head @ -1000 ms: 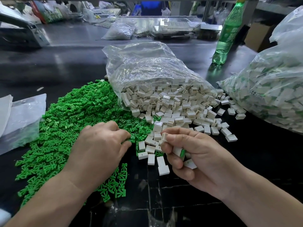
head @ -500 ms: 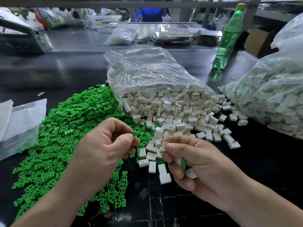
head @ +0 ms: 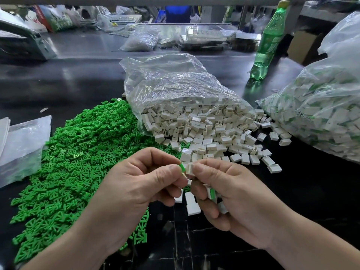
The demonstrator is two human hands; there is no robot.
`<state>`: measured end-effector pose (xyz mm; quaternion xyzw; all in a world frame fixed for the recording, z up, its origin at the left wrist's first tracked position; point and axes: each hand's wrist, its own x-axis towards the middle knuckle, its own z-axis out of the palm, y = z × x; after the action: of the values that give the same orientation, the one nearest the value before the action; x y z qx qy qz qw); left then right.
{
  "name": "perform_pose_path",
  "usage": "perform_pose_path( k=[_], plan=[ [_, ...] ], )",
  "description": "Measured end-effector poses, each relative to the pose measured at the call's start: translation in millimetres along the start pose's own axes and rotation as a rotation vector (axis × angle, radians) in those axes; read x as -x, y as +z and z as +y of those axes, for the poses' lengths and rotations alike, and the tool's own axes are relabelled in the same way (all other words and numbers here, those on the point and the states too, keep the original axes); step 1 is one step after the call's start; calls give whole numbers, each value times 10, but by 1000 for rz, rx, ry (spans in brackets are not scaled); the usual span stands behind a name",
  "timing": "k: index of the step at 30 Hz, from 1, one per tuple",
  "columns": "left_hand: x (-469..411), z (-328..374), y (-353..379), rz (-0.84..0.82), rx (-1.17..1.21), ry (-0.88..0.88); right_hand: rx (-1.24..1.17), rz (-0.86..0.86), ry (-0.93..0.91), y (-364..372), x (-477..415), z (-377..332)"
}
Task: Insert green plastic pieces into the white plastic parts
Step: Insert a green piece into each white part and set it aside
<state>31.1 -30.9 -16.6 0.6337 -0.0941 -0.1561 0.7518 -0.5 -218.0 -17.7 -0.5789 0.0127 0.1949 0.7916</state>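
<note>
Dark table [head: 81, 82] — left hand [head: 136, 184] pinching green piece [head: 182, 167], touching white part [head: 189, 168]

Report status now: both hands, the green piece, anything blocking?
Left hand pinches green piece. Right hand pinches white part, more parts under its fingers. Piece meets part, not fully in. Nothing between them.

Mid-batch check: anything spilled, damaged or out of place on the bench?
White rectangular plastic parts have spilled from the open clear plastic bag across the black table, a few onto the edge of the heap of small green plastic pieces. One paler piece lies in that heap. No damage visible.
</note>
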Motion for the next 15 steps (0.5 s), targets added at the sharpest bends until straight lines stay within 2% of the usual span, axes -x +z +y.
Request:
perform_pose_path(
  k=[15],
  plan=[
    [97, -23, 44, 5, -342, 210, 223, 60, -120, -41, -13, 67]
  ],
)
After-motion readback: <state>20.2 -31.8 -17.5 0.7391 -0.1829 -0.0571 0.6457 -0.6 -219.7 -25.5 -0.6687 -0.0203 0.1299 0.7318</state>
